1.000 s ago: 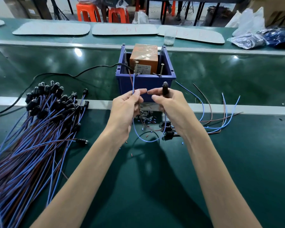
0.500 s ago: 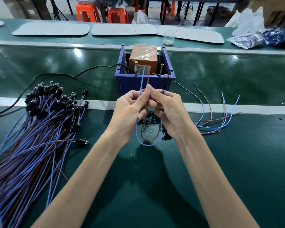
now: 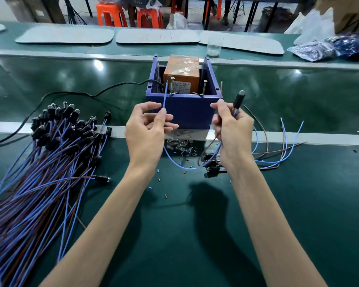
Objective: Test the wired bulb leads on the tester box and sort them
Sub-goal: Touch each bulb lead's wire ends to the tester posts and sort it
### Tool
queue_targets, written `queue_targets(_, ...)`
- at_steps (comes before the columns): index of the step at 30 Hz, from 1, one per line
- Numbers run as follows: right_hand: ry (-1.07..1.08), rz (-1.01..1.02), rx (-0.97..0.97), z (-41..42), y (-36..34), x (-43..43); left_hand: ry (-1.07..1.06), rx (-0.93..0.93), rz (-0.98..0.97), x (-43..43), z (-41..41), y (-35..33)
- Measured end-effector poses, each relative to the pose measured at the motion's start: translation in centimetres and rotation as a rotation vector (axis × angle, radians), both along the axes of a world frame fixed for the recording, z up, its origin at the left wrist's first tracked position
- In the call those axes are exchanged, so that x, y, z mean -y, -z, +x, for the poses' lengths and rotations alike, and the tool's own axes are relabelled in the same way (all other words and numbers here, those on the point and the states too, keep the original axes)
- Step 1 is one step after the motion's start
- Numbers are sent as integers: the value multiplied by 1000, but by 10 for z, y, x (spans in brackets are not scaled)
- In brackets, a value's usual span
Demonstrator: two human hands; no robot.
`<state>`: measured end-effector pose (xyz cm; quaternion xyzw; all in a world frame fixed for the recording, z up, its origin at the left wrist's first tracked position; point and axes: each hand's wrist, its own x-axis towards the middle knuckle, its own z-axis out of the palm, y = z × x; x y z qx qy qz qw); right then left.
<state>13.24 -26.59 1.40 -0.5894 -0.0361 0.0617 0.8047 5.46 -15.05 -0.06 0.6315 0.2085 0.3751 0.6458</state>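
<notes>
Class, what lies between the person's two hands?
In the head view, the front wall of the tester box shows behind the gap, and the blue lead sags in a loop from the left hand to the right hand.

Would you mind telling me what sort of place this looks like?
Most likely a small electronics assembly workshop: a long green workbench, a big pile of wired bulb leads at the left, and a blue tester box at its middle.

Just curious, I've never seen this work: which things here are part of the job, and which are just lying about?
In use: left hand, blue lead, right hand, bulb, tester box, pile of wired bulbs.
Lying about: plastic cup, grey mats, orange stools, plastic bags.
</notes>
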Motion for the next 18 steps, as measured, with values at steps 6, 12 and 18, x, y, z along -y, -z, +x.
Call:
queue_targets(6,91,-80,-15,19,0,8,-97,-162,228,-19,12,-1)
queue_targets(12,101,-163,20,36,-2,7,-238,-277,480,-32,29,-15)
queue_targets(18,31,-89,18,44,-5,13,-176,-347,489,-55,32,-16)
